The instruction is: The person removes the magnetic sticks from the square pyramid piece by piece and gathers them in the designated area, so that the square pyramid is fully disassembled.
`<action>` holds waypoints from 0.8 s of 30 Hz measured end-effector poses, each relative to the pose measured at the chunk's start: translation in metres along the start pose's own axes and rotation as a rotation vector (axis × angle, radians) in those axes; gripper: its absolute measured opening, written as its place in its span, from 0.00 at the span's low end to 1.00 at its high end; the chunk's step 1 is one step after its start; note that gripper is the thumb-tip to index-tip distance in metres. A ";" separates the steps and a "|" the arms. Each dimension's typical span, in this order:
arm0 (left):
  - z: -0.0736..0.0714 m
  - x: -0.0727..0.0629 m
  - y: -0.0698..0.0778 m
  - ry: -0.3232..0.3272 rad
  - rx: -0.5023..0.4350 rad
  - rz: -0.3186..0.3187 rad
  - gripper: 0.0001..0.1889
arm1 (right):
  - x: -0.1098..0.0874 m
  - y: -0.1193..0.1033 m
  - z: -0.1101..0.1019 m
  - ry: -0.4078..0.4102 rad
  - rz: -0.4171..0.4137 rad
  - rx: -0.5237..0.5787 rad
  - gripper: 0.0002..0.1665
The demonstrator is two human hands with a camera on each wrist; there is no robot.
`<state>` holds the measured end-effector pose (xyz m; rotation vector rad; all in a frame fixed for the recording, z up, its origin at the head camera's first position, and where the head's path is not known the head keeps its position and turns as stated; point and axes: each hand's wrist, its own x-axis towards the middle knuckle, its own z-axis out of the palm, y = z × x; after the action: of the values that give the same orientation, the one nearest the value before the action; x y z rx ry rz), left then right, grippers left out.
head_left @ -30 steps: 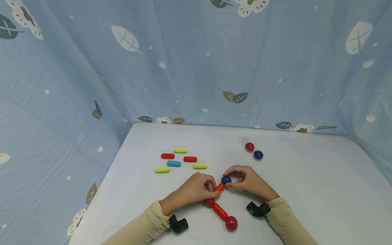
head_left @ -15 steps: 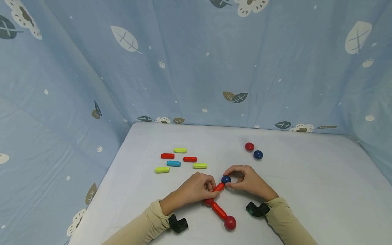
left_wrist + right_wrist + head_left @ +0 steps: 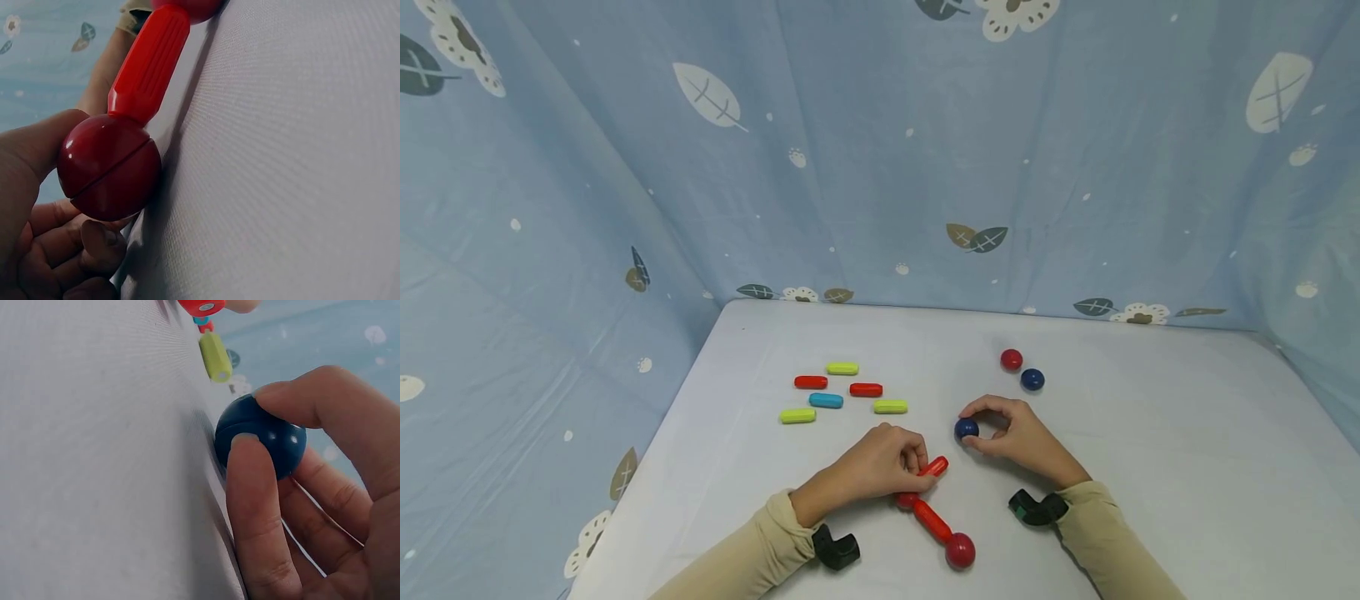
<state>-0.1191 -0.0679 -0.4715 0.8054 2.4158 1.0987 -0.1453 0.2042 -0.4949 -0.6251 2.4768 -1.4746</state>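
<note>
My right hand (image 3: 1018, 433) pinches a dark blue ball (image 3: 261, 436) between thumb and fingers, just above the table. A gap separates this ball from the free end of a red rod (image 3: 935, 467), which my left hand (image 3: 880, 460) grips. That rod meets a red ball (image 3: 109, 167) beside the left thumb, partly covered by the hand in the head view. From the same ball a second red rod (image 3: 150, 65) runs toward the front right and ends in another red ball (image 3: 960, 551).
Several loose rods lie at the back left: lime ones (image 3: 797, 416), red ones (image 3: 811, 382) and a blue one (image 3: 826, 401). A red ball (image 3: 1011, 360) and a blue ball (image 3: 1032, 380) sit farther back on the white table (image 3: 1150, 400). A blue patterned curtain (image 3: 865, 167) hangs behind.
The blue ball has come away from the red rod's end, carried up and right by my right hand. The joined rods and balls have shifted slightly left in my left hand's grip.
</note>
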 end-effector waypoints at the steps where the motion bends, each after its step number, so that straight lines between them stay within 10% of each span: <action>1: 0.000 0.000 0.000 -0.001 -0.001 0.002 0.09 | 0.000 0.001 0.000 -0.007 0.003 -0.001 0.20; 15: -0.001 -0.001 0.000 -0.008 -0.010 -0.011 0.09 | -0.011 -0.002 -0.052 0.133 -0.006 0.024 0.19; 24: -0.002 -0.001 0.001 -0.012 -0.014 -0.010 0.09 | -0.032 0.011 -0.101 0.338 0.242 -0.119 0.28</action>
<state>-0.1191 -0.0689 -0.4692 0.7923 2.3969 1.1025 -0.1575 0.3031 -0.4569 -0.0877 2.7855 -1.4463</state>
